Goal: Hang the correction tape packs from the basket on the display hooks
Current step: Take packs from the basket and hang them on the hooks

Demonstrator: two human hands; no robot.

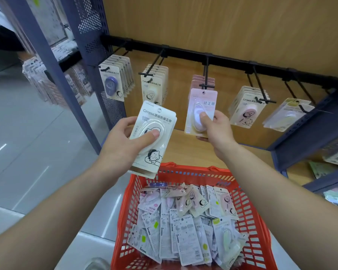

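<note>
Red basket (191,171) bottom centre holds many packs, left hand (123,141) mid-frame grips spare cream Campus packs (154,133), right hand (217,129) pinches pink pack (200,112) just under centre hook (206,75): hanging step, next prob. needs hole lined up w/ hook tip.

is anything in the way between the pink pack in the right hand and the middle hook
Nothing visible. The pink pack in the right hand is held just below the tip of the middle hook, with only open air between them. The hung packs sit further back on that hook, leaving its tip free.
</note>
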